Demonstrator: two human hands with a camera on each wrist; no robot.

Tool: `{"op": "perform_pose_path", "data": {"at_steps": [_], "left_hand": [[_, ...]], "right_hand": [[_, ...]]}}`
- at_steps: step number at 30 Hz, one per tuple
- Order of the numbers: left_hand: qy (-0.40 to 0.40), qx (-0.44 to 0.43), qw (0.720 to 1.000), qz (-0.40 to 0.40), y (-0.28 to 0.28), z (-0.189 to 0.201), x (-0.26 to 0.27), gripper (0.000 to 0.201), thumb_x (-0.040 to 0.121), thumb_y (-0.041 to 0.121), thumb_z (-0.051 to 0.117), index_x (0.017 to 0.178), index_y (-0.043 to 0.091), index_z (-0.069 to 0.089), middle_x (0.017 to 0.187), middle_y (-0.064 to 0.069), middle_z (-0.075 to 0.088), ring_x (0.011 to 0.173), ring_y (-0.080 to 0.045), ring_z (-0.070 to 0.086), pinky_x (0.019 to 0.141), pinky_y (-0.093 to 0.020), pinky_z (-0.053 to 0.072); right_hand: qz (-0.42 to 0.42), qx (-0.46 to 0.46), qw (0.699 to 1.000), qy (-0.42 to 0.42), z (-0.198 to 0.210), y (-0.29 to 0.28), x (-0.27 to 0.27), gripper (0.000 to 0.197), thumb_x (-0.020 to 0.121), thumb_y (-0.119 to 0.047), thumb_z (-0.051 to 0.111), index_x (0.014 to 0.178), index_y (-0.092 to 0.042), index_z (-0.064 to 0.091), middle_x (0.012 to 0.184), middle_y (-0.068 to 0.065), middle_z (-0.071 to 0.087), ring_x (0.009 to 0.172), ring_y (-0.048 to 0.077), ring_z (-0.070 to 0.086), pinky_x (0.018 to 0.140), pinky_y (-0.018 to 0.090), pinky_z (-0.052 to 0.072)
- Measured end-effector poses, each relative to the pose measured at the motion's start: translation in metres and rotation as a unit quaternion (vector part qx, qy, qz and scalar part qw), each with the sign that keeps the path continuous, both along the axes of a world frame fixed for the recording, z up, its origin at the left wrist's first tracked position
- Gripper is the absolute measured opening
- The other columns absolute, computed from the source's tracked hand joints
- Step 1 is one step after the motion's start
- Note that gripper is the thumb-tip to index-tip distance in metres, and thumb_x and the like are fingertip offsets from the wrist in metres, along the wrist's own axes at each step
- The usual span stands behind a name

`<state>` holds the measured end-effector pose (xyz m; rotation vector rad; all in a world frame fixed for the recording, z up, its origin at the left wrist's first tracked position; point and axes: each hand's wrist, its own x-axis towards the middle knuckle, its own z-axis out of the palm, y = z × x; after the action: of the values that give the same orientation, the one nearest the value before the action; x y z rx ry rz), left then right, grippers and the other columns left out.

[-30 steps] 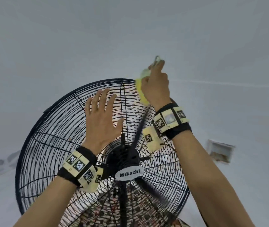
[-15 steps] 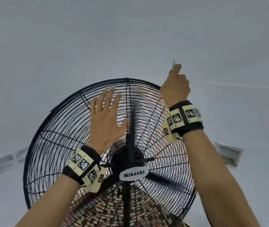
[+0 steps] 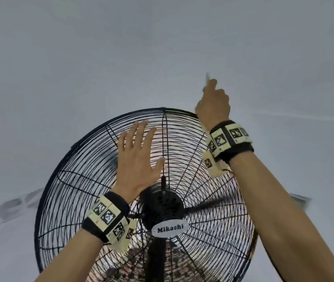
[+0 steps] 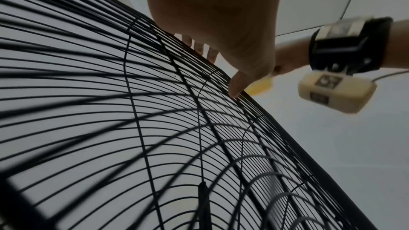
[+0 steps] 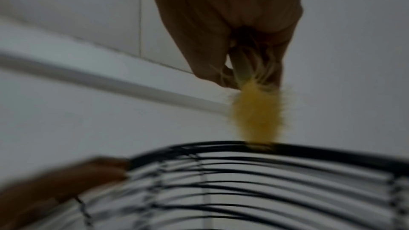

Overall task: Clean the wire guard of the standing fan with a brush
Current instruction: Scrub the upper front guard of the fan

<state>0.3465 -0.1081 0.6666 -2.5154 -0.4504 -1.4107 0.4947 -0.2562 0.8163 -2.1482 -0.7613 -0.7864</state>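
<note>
The black wire guard [image 3: 84,180] of the standing fan fills the lower half of the head view, with a "Mikachi" badge [image 3: 170,228] at its hub. My left hand [image 3: 138,157] lies flat with spread fingers on the upper part of the guard [image 4: 155,128]. At the guard's top right rim my right hand [image 3: 212,102] grips a brush. Its yellow bristles [image 5: 256,113] point down and touch the black outer rim [image 5: 309,148]. The yellow bristles [image 4: 260,86] also show in the left wrist view beyond my thumb. The handle is mostly hidden in my fist.
Black fan blades [image 3: 208,206] show blurred behind the wires. Pale grey wall and ceiling surround the fan. A small vent-like fitting [image 3: 300,200] sits on the wall at the right. A patterned floor [image 3: 133,267] shows through the lower guard.
My right hand carried the brush from the top centre of the guard rightward along the rim. The fan blades turned. My left hand stayed flat on the guard.
</note>
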Motion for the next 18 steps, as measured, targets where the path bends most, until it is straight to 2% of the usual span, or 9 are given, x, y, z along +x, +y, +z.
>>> {"op": "perform_pose_path", "data": {"at_steps": [3, 5, 7, 9, 10, 11, 15, 17, 18], "left_hand": [[-0.001, 0.002, 1.0, 0.0, -0.003, 0.0, 0.002, 0.083, 0.088, 0.058, 0.055, 0.158, 0.017, 0.039, 0.172, -0.009, 0.022, 0.158, -0.033, 0.016, 0.127, -0.059, 0.01], [-0.003, 0.007, 1.0, 0.0, -0.002, 0.0, 0.002, 0.082, 0.089, 0.058, 0.055, 0.157, 0.016, 0.039, 0.171, -0.009, 0.024, 0.158, -0.033, 0.017, 0.127, -0.059, 0.012], [0.0, 0.006, 1.0, 0.003, -0.002, 0.0, 0.001, 0.082, 0.09, 0.058, 0.055, 0.158, 0.015, 0.039, 0.171, -0.01, 0.024, 0.159, -0.033, 0.017, 0.127, -0.059, 0.012], [0.002, 0.004, 1.0, 0.003, -0.002, 0.0, 0.0, 0.081, 0.091, 0.059, 0.054, 0.158, 0.015, 0.039, 0.171, -0.009, 0.023, 0.159, -0.033, 0.016, 0.128, -0.058, 0.01], [0.003, 0.002, 1.0, 0.001, -0.002, 0.001, 0.0, 0.081, 0.091, 0.059, 0.054, 0.158, 0.016, 0.039, 0.171, -0.009, 0.023, 0.159, -0.032, 0.015, 0.128, -0.058, 0.009], [0.001, 0.0, 1.0, -0.001, -0.003, 0.001, -0.001, 0.081, 0.091, 0.058, 0.056, 0.158, 0.016, 0.039, 0.171, -0.009, 0.022, 0.159, -0.032, 0.015, 0.128, -0.058, 0.009], [-0.012, 0.008, 1.0, -0.009, -0.005, -0.001, 0.0, 0.081, 0.091, 0.057, 0.056, 0.158, 0.015, 0.038, 0.171, -0.01, 0.023, 0.159, -0.032, 0.015, 0.128, -0.059, 0.01], [-0.012, 0.01, 1.0, -0.009, -0.003, -0.002, 0.0, 0.082, 0.091, 0.058, 0.055, 0.159, 0.015, 0.038, 0.171, -0.009, 0.023, 0.159, -0.032, 0.015, 0.128, -0.058, 0.008], [-0.01, 0.009, 1.0, -0.008, -0.002, -0.002, 0.0, 0.082, 0.09, 0.058, 0.055, 0.159, 0.016, 0.038, 0.171, -0.009, 0.023, 0.159, -0.032, 0.015, 0.128, -0.057, 0.008]], "right_hand": [[0.171, 0.101, 0.98, 0.015, 0.003, 0.016, -0.014, 0.041, 0.101, -0.01, 0.051, 0.14, -0.003, 0.04, 0.123, 0.015, 0.061, 0.104, 0.033, 0.058, 0.074, 0.019, 0.041], [0.192, 0.119, 0.972, 0.061, 0.002, 0.019, -0.013, 0.039, 0.101, -0.009, 0.051, 0.138, -0.004, 0.041, 0.124, 0.012, 0.062, 0.105, 0.031, 0.062, 0.072, 0.011, 0.043], [0.122, 0.132, 0.978, 0.109, 0.0, 0.009, -0.003, 0.047, 0.1, -0.007, 0.053, 0.143, -0.004, 0.036, 0.133, 0.016, 0.059, 0.118, 0.035, 0.059, 0.089, 0.027, 0.046], [-0.014, 0.061, 0.991, 0.114, -0.004, -0.005, 0.008, 0.062, 0.099, -0.006, 0.057, 0.152, -0.004, 0.024, 0.137, 0.021, 0.054, 0.125, 0.038, 0.054, 0.097, 0.04, 0.045], [-0.044, 0.041, 0.993, 0.105, -0.005, -0.012, 0.01, 0.065, 0.099, -0.007, 0.057, 0.154, -0.004, 0.022, 0.137, 0.023, 0.053, 0.125, 0.039, 0.053, 0.097, 0.042, 0.046], [-0.031, 0.055, 0.994, 0.093, -0.005, -0.013, 0.011, 0.061, 0.099, -0.008, 0.056, 0.152, -0.005, 0.026, 0.135, 0.023, 0.053, 0.123, 0.039, 0.054, 0.094, 0.042, 0.047], [0.186, 0.142, 0.969, 0.077, -0.008, 0.007, -0.002, 0.037, 0.099, -0.01, 0.053, 0.135, -0.009, 0.044, 0.12, 0.008, 0.061, 0.106, 0.032, 0.061, 0.088, 0.031, 0.049], [0.217, 0.162, 0.957, 0.105, -0.012, 0.009, -0.003, 0.037, 0.099, -0.008, 0.053, 0.135, -0.007, 0.045, 0.116, 0.003, 0.059, 0.104, 0.027, 0.062, 0.087, 0.027, 0.048], [0.202, 0.176, 0.956, 0.12, -0.014, 0.007, 0.0, 0.04, 0.099, -0.007, 0.052, 0.138, -0.005, 0.042, 0.119, 0.004, 0.059, 0.109, 0.029, 0.062, 0.09, 0.03, 0.05]]}}
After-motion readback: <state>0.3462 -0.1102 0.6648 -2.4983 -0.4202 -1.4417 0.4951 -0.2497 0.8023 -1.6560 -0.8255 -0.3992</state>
